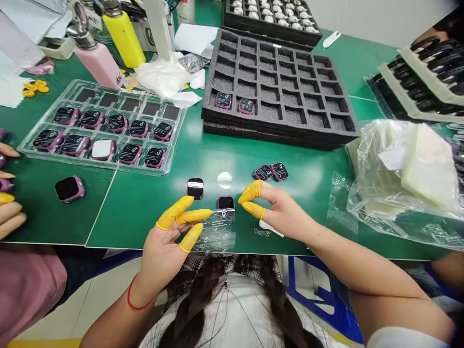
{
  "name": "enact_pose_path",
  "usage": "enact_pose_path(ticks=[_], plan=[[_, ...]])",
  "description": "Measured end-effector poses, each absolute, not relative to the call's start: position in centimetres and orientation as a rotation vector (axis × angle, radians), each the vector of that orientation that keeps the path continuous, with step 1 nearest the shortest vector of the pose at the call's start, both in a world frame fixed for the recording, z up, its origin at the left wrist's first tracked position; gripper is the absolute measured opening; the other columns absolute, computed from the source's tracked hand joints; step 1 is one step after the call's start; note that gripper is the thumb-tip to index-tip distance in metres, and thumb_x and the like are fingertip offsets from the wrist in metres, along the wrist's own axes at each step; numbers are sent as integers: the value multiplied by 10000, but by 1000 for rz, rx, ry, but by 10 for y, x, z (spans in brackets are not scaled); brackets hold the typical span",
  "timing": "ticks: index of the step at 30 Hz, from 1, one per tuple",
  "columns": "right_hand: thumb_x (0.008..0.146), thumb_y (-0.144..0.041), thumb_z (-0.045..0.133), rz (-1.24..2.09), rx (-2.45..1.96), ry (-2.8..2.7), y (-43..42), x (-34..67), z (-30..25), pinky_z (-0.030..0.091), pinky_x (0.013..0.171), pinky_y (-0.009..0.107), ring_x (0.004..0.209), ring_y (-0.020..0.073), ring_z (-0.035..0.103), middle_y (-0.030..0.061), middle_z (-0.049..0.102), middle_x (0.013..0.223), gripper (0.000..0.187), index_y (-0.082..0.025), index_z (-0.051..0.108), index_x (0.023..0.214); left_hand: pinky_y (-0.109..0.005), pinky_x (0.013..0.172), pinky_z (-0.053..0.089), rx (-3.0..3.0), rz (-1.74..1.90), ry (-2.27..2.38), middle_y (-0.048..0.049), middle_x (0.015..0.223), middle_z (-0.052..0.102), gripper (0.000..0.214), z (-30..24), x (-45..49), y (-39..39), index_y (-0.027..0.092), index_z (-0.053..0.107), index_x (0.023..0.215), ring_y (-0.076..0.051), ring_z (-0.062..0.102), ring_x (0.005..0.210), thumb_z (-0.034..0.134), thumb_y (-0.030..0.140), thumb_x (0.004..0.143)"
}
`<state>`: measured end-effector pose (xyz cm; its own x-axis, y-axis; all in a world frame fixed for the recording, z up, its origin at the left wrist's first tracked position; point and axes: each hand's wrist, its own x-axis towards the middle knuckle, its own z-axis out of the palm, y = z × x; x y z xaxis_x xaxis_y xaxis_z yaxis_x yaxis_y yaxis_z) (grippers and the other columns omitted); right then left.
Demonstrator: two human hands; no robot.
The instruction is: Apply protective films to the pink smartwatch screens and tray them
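Yellow finger cots cover the fingertips of both hands. My left hand (173, 237) grips a clear sheet of printed protective films (219, 232) at its left side, near the table's front edge. Just beyond the sheet lies a purple smartwatch body (225, 202), its lower part covered by the film. My right hand (273, 205) is pinched to the right of that watch; whatever its fingertips hold, if anything, is too small to make out. Another watch body (195, 188) lies beyond my left fingers. Two filmed watch bodies (271, 172) sit side by side past my right hand.
A clear plastic tray (168, 164) of watch bodies stands left. Behind is a black foam tray (279, 130) with two watches in its slots. Bagged foam pads (431, 169) lie right. A co-worker's hand (10, 217) is at the far left, near a loose watch (69, 188).
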<state>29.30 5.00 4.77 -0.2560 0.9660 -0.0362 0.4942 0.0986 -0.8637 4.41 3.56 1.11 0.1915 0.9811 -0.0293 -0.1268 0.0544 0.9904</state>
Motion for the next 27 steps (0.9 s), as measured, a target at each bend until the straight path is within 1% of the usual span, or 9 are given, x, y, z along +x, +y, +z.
enact_pose_path(ticks=[6,10,13,15,18,22,25,27], plan=[[882,-184,610,1083,-1377,-1867,51,288,49,488,872,380,921,184,598,40,677,920,70,-208,669,854,-212,956,562,1224,1072,954,4,1048,785,486,13,48,35,261,574,1301,-103,736,987,682,62,870],[882,-161,618,1095,-1364,-1913,54,286,47,469,872,369,928,185,581,35,670,910,72,-200,652,831,-189,964,549,1225,1037,942,16,1070,781,487,12,48,36,285,576,1302,-91,731,1001,679,72,877],[879,-146,620,1100,-1336,-1935,53,283,46,466,841,349,894,177,573,30,658,873,96,-191,634,795,-165,913,563,1205,1033,955,8,1048,787,442,9,48,37,282,596,1275,-96,745,959,688,113,877],[869,-133,622,1094,-1346,-1942,53,282,44,466,813,335,877,175,570,29,644,857,113,-188,621,770,-178,879,582,1181,1016,981,-14,1013,794,398,6,48,39,260,613,1246,-120,758,918,702,164,871],[853,-126,615,1083,-1417,-1935,62,284,44,470,802,334,902,188,573,36,632,882,98,-191,621,780,-250,870,606,1147,1002,1020,-60,993,795,379,-1,48,42,224,637,1213,-181,767,899,728,276,849],[871,-183,583,1032,-1487,-1828,88,292,57,471,863,368,925,198,588,46,646,937,73,-197,638,824,-328,906,602,1104,965,1052,-102,1003,789,460,-3,50,44,206,654,1203,-238,761,927,753,414,804],[888,-260,571,1022,-1507,-1804,98,291,67,478,844,369,881,194,597,48,650,913,130,-198,633,792,-346,911,598,1045,1004,1124,-101,968,792,527,2,52,43,218,684,1165,-262,759,927,786,505,735],[889,-289,570,1022,-1483,-1846,97,287,67,484,829,362,873,192,601,45,652,910,155,-201,634,779,-363,907,599,1017,1021,1166,-101,952,793,564,4,53,43,227,708,1130,-287,757,930,821,534,670]])
